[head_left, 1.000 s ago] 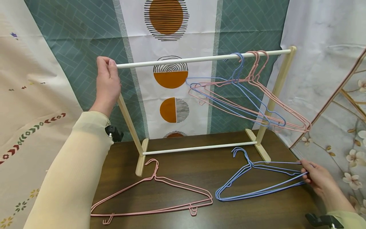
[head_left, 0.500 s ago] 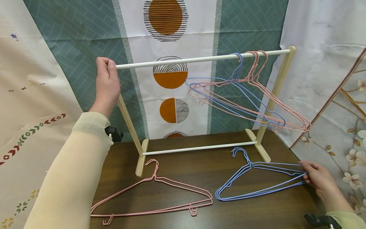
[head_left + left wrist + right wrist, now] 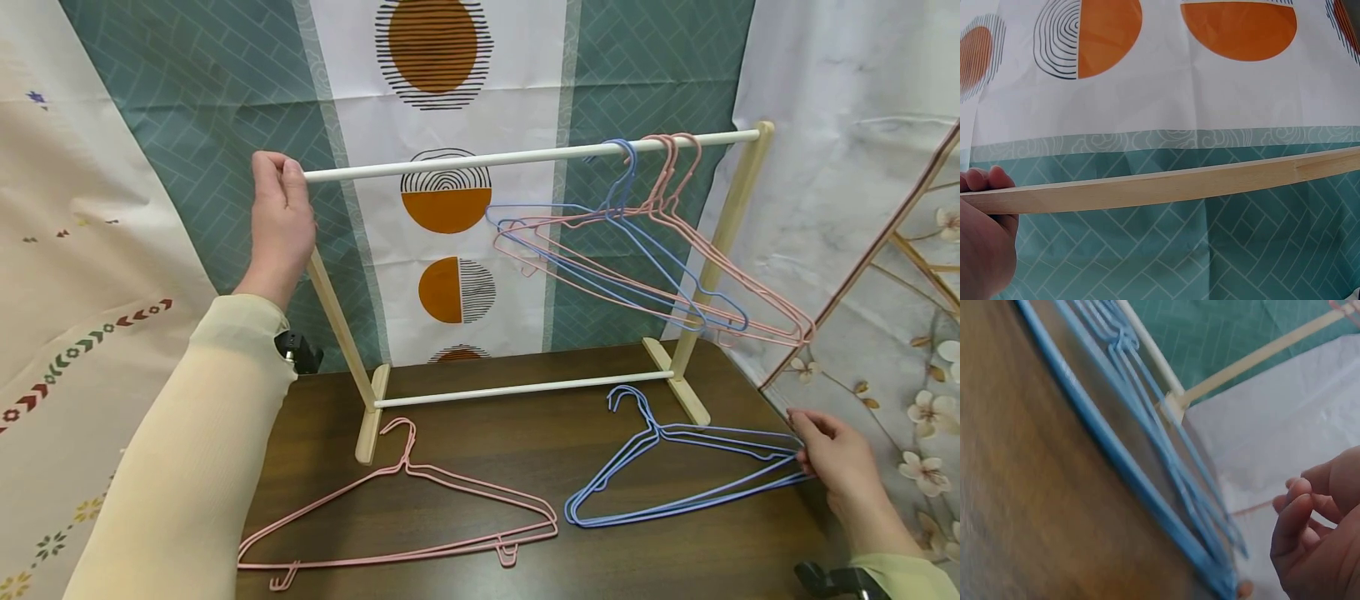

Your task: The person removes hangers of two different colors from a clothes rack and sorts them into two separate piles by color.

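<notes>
At the left end of the white top rail, my left hand grips the garment rack at its corner. In the left wrist view its fingers curl round the wooden upright. My right hand is at the right corners of several stacked blue hangers lying on the table. In the right wrist view, its thumb and fingers bend loosely together with no wire between them. One fingertip shows right beside the blue corner. Two pink hangers lie flat at the front left.
Pink hangers and blue hangers hang near the rail's right end. The rack's feet stand on the dark wooden table. Patterned cloth backs the table, and a floral cloth flanks its right side.
My right hand has eased slightly right, and its fingers have loosened from the blue hangers, whose upper wires sit a little lower. The left hand stays on the rack.
</notes>
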Action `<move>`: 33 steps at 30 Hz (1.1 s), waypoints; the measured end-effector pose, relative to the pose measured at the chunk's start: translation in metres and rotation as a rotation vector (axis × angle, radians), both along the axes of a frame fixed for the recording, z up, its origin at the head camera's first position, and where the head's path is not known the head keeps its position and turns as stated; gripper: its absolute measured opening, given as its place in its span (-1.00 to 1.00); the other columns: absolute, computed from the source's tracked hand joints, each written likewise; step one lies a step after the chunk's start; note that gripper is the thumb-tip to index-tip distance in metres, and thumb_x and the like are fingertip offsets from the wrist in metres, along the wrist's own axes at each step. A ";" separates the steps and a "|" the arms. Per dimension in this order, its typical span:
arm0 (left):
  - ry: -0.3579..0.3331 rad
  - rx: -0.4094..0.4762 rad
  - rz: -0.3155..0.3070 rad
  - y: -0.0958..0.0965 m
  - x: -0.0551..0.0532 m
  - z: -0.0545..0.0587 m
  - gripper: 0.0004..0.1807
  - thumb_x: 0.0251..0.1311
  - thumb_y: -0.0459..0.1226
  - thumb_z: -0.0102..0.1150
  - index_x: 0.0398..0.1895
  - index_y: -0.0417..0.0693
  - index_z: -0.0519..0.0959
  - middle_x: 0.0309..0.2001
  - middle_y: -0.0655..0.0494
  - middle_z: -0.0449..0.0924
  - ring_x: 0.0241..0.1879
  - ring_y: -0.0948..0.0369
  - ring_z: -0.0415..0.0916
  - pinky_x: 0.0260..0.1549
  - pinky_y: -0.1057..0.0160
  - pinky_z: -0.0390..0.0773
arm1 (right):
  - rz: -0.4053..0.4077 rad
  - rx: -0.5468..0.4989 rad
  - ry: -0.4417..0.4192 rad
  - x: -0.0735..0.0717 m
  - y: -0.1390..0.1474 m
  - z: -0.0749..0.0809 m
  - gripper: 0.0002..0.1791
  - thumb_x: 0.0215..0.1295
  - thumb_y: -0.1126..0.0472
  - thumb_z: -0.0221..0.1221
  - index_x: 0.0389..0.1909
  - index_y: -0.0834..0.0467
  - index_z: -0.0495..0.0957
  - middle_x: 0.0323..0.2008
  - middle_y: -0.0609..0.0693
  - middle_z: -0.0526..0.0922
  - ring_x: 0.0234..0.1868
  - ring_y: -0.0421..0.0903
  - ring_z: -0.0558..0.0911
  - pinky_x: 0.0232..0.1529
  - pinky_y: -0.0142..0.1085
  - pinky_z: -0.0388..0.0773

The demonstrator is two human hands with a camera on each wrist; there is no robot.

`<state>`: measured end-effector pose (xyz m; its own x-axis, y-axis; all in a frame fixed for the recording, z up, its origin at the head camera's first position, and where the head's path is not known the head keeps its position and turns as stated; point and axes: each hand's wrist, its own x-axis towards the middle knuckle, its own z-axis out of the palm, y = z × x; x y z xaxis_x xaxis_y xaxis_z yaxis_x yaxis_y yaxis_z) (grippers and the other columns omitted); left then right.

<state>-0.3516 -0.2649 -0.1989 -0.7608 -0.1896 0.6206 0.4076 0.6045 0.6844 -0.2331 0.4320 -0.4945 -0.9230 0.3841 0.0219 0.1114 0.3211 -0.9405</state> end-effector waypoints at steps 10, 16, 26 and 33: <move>0.001 -0.004 0.004 -0.002 0.001 0.000 -0.71 0.78 0.16 -0.37 0.24 0.28 0.19 -0.24 0.14 0.26 -0.37 0.16 0.30 -0.25 0.22 0.38 | 0.173 0.005 0.207 0.001 -0.039 0.039 -0.81 0.75 0.10 0.16 0.00 -0.30 0.68 -0.24 -0.42 0.73 -0.55 -0.21 0.56 -0.54 -0.41 0.56; 0.002 -0.005 0.006 -0.002 0.001 0.000 -0.70 0.78 0.17 -0.37 0.23 0.28 0.19 -0.25 0.13 0.26 -0.38 0.16 0.30 -0.26 0.23 0.38 | 0.296 -0.063 0.361 0.002 -0.068 0.068 -0.72 0.73 0.23 0.17 0.27 -0.07 0.69 -0.09 -0.29 0.78 -0.43 -0.21 0.72 -0.40 -0.43 0.68; -0.011 -0.003 0.003 -0.001 0.001 0.000 -0.72 0.78 0.17 -0.37 0.22 0.29 0.18 -0.26 0.11 0.24 -0.38 0.15 0.27 -0.27 0.21 0.35 | 0.292 0.067 0.496 -0.013 -0.110 0.100 -0.54 0.70 0.28 0.20 0.51 0.23 0.54 0.21 -0.28 0.71 0.05 -0.37 0.74 -0.20 -0.47 0.71; -0.020 -0.003 0.001 -0.001 0.001 0.000 -0.71 0.78 0.18 -0.38 0.22 0.31 0.17 -0.25 0.11 0.23 -0.36 0.15 0.26 -0.26 0.21 0.34 | 0.287 0.115 0.508 -0.029 -0.120 0.108 -0.48 0.71 0.26 0.20 0.59 0.16 0.47 0.34 -0.24 0.63 -0.01 -0.38 0.73 -0.17 -0.47 0.71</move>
